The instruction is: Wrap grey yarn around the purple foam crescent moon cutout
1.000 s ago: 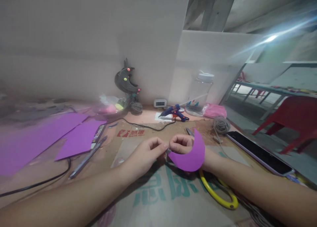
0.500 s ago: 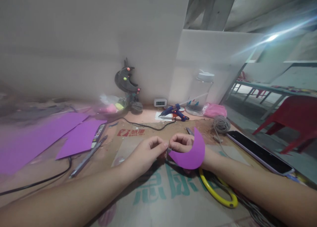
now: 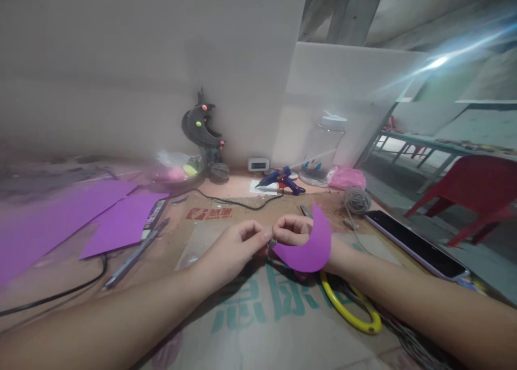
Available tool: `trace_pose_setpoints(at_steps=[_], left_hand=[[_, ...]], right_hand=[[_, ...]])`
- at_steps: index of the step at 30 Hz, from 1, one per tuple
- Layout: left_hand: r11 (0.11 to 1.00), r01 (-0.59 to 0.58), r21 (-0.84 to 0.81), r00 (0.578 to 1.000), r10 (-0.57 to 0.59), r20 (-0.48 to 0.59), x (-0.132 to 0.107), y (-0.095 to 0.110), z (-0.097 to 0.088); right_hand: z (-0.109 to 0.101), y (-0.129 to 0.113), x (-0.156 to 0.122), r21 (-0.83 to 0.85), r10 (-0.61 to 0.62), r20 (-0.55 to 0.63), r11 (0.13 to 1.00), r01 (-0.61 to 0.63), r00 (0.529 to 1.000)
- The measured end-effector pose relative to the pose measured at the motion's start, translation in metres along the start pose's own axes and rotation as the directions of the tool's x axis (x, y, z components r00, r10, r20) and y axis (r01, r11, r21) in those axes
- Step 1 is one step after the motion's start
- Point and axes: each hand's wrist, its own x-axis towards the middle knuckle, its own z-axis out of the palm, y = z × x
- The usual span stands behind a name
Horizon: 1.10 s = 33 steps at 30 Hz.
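Note:
My right hand [image 3: 291, 231] is closed on a purple crescent-shaped foam cutout [image 3: 310, 246], held upright above the cardboard sheet [image 3: 258, 316]. My left hand [image 3: 238, 246] pinches something small and grey at the crescent's lower tip, fingertips touching those of the right hand. What the pinch holds is too small to name. A yellow-handled tool [image 3: 351, 311] lies on the cardboard just under my right wrist.
Purple foam sheets [image 3: 92, 219] and a pen [image 3: 135, 254] lie to the left, with a black cable [image 3: 48, 300]. A blue glue gun [image 3: 280, 179], a clear jar [image 3: 323, 149], a ball of grey twine [image 3: 356, 199] and a phone [image 3: 416, 243] sit behind and right. A red chair [image 3: 472, 192] stands off the table.
Both hands stay together at the crescent's tip. The whole view has shifted slightly, so everything sits a little further left and up.

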Motion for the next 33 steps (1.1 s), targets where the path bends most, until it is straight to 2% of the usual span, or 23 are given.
trace_pose_setpoints(at_steps=[11, 16, 25, 28, 31, 33], left_hand=[[0.998, -0.012, 0.068, 1.0, 0.012, 0.002, -0.002, 0.003, 0.0], [0.994, -0.055, 0.092, 0.999, 0.054, 0.006, -0.003, 0.001, -0.001], [0.988, -0.095, 0.125, 0.995, 0.093, 0.022, -0.002, -0.001, -0.001], [0.993, -0.079, 0.087, 0.996, 0.081, -0.021, -0.004, 0.003, 0.001], [0.998, -0.05, 0.035, 0.989, 0.054, -0.137, -0.006, 0.007, 0.002], [0.999, -0.046, 0.001, 0.976, 0.045, -0.212, -0.006, 0.008, 0.002]], right_hand=[[0.001, -0.001, -0.009, 0.008, -0.003, 0.074, 1.0, 0.003, 0.997], [0.002, -0.002, -0.007, 0.01, -0.043, 0.037, 0.999, 0.043, 0.998], [0.005, -0.007, -0.013, -0.043, -0.058, 0.043, 0.997, 0.06, 0.997], [0.007, -0.011, -0.012, -0.072, -0.094, -0.017, 0.993, 0.092, 0.995], [0.007, -0.015, -0.011, -0.08, -0.195, -0.155, 0.98, 0.185, 0.968], [0.005, -0.016, -0.012, -0.061, -0.233, -0.191, 0.972, 0.225, 0.954]])
